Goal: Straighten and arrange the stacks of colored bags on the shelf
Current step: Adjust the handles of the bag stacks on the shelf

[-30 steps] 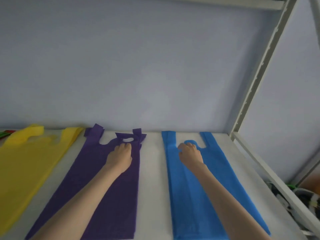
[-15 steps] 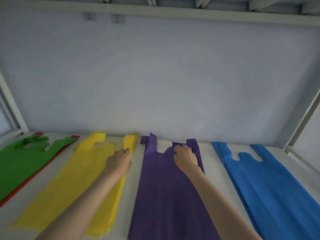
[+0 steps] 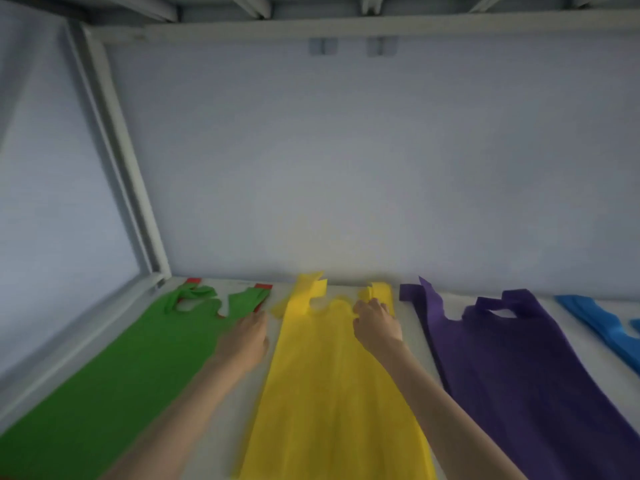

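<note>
White metal shelf (image 3: pixel 221 420) under a pale blue wall carries flat non-woven bag stacks side by side; right hand (image 3: pixel 375 325) pinches the yellow bag stack (image 3: pixel 332 393) at its handle, probably to square it; left hand (image 3: pixel 247 336), fingers relaxed, reaches the green bag stack (image 3: pixel 114 386) edge; purple bag stack (image 3: pixel 512 368) beside.

Pale blue wall (image 3: pixel 363 168) behind grey metal shelf frame (image 3: pixel 117 161).

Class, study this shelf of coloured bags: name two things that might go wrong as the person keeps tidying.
1. The right hand grips the yellow stack at one handle; pulling there may skew its top bags.
2. The left hand lies at the green stack, whose handles are already rumpled; a sweep might bunch them more.
</note>
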The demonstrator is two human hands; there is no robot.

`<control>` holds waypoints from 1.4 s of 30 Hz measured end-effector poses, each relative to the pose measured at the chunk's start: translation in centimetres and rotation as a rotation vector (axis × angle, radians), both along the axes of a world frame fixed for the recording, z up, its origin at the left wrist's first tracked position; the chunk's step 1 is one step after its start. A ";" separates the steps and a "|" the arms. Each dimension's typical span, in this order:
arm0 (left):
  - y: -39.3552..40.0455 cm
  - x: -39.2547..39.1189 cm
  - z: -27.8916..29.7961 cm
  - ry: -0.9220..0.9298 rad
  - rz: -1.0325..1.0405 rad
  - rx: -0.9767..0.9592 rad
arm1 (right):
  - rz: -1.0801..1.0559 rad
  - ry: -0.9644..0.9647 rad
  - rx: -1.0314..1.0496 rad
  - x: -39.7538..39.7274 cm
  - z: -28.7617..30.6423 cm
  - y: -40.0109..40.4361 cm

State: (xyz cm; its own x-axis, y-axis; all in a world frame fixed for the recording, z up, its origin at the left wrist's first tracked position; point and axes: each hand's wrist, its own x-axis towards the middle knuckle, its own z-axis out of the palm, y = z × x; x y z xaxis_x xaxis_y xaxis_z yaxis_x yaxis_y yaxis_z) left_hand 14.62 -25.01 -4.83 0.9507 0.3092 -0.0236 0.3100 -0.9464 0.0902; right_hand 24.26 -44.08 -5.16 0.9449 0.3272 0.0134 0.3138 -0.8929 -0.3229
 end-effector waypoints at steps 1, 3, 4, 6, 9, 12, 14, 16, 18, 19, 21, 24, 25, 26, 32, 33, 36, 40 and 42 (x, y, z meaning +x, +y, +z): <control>1.3 -0.4 0.0 -0.011 0.012 -0.011 | 0.008 0.005 0.003 -0.3 0.0 1.4; 3.5 -1.2 -0.3 -0.021 0.055 -0.058 | 0.038 0.020 0.001 -0.8 -0.1 4.1; 4.5 -1.7 -0.6 -0.022 0.079 -0.088 | 0.057 0.032 0.005 -0.9 -0.3 5.4; 6.8 -2.5 -1.3 -0.012 0.127 -0.136 | 0.092 0.078 0.041 -1.1 -0.6 8.4; 10.5 -4.2 -2.6 0.026 0.223 -0.194 | 0.086 0.248 0.104 -1.9 -1.5 13.0; 14.7 -6.4 -4.2 0.063 0.313 -0.199 | 0.063 0.394 0.142 -3.2 -2.8 17.2; 17.6 -7.6 -5.1 0.064 0.327 -0.209 | 0.037 0.435 0.169 -3.8 -4.1 19.6; 20.5 -8.6 -5.8 0.051 0.323 -0.239 | -0.012 0.445 0.168 -4.5 -5.5 21.6; 22.6 -9.5 -6.4 0.052 0.297 -0.308 | -0.097 0.459 0.178 -5.5 -6.5 23.3; 23.3 -9.9 -6.6 0.058 0.268 -0.329 | -0.133 0.436 0.173 -6.1 -6.7 24.0; 24.4 -10.1 -7.0 0.062 0.201 -0.343 | -0.181 0.357 0.155 -7.1 -6.8 25.1; 25.3 -9.7 -7.5 0.062 0.145 -0.361 | -0.207 0.249 0.126 -8.4 -7.1 26.6; 25.3 -9.7 -7.6 0.069 0.132 -0.363 | -0.214 0.219 0.121 -8.7 -7.1 27.0; 25.3 -9.7 -7.8 0.072 0.117 -0.370 | -0.219 0.191 0.121 -8.9 -7.2 27.4; 26.4 -9.4 -8.3 0.052 0.081 -0.417 | -0.114 0.147 0.278 -9.1 -7.1 29.4; 26.5 -9.5 -8.4 0.053 0.077 -0.422 | -0.123 0.138 0.269 -9.1 -7.0 29.5; 26.9 -9.5 -8.7 0.048 0.064 -0.430 | -0.246 0.084 0.139 -8.9 -7.0 29.5; 27.1 -9.3 -8.9 0.041 0.061 -0.430 | -0.313 0.130 -0.021 -9.4 -7.3 29.5; 27.1 -9.3 -9.0 0.037 0.056 -0.427 | -0.265 0.087 -0.041 -9.4 -7.5 29.6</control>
State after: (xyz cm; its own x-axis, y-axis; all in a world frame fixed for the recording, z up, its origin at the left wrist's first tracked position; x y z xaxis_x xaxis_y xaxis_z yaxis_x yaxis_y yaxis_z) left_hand 5.36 2.04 -13.80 0.9289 0.3153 -0.1940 0.3700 -0.8081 0.4583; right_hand 14.82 -14.45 -12.69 0.9945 0.0675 -0.0802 0.0405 -0.9531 -0.3001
